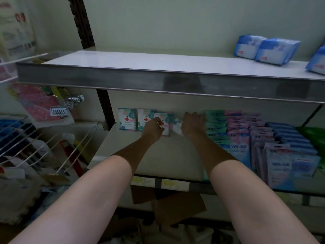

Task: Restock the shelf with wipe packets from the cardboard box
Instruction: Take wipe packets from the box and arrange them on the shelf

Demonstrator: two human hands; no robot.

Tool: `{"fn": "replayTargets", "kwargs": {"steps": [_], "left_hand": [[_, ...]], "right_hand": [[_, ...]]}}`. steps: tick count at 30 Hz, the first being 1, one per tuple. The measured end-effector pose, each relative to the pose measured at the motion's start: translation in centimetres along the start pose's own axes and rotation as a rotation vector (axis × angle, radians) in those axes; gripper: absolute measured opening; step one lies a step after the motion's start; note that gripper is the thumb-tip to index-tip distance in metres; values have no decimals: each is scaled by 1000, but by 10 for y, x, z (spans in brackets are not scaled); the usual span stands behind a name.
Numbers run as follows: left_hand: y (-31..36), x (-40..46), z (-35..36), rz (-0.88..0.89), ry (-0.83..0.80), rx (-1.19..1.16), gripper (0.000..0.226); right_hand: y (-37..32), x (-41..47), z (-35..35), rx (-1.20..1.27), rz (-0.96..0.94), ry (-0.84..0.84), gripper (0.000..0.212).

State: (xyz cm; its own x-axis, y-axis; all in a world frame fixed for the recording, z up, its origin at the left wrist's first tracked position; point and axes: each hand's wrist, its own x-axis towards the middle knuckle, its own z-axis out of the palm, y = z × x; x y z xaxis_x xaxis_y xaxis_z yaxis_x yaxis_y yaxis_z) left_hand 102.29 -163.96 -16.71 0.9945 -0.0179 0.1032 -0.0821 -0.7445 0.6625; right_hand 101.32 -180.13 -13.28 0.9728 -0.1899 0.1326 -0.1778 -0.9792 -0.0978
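Cardboard box [177, 206] sits below the shelf [163, 155]. Both forearms reach in deep. Left hand [152, 128] pinches an upright wipe packet [166, 125]; right hand [192, 124] grips a second packet [177, 128] beside it, near the back wall.

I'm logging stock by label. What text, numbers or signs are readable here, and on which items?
"999": blue packet on the lower shelf.
"999": front packet further right.
Red cross sign: wipe packets at the back left.
Price tags on the shelf edge: too blurred.
Other packet print: unreadable.
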Motion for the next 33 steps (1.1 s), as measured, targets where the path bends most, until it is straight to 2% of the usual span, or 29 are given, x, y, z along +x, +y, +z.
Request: {"fn": "replayTargets", "kwargs": {"steps": [2, 4, 7, 10, 12, 14, 17, 21, 23, 25, 30, 33], "left_hand": [[5, -3, -8, 13, -37, -23, 22], [6, -5, -16, 23, -141, -89, 36], [11, -11, -25, -8, -306, -182, 54], [15, -13, -29, -72, -265, -233, 45], [15, -14, -31, -135, -213, -292, 37], [9, -14, -33, -212, -182, -332, 33], [3, -18, -38, -358, -130, -597, 35], [-1, -21, -34, -440, -166, -830, 34], [0, -24, -29, -426, -230, -829, 39], [0, -25, -24, -408, -260, -776, 41], [1, -22, -19, -390, -242, -557, 28], [1, -15, -12, -357, -208, -398, 18]], "right_hand": [[2, 2, -2, 1, -123, -83, 31], [4, 0, -3, 87, -207, -123, 28], [1, -5, -5, 307, -242, -94, 19], [-2, -7, -7, 457, -254, -65, 11], [-3, -6, -8, 503, -196, -42, 21], [-3, -5, -8, 522, -78, -18, 39], [-1, -7, -8, 590, 59, -24, 54], [-4, -12, 6, 740, 133, -216, 58], [-6, -14, 14, 852, 137, -249, 51], [-8, -16, 15, 912, 129, -199, 35], [-6, -14, 18, 1048, 192, -102, 18], [-2, -15, 17, 862, 205, -19, 13]]}}
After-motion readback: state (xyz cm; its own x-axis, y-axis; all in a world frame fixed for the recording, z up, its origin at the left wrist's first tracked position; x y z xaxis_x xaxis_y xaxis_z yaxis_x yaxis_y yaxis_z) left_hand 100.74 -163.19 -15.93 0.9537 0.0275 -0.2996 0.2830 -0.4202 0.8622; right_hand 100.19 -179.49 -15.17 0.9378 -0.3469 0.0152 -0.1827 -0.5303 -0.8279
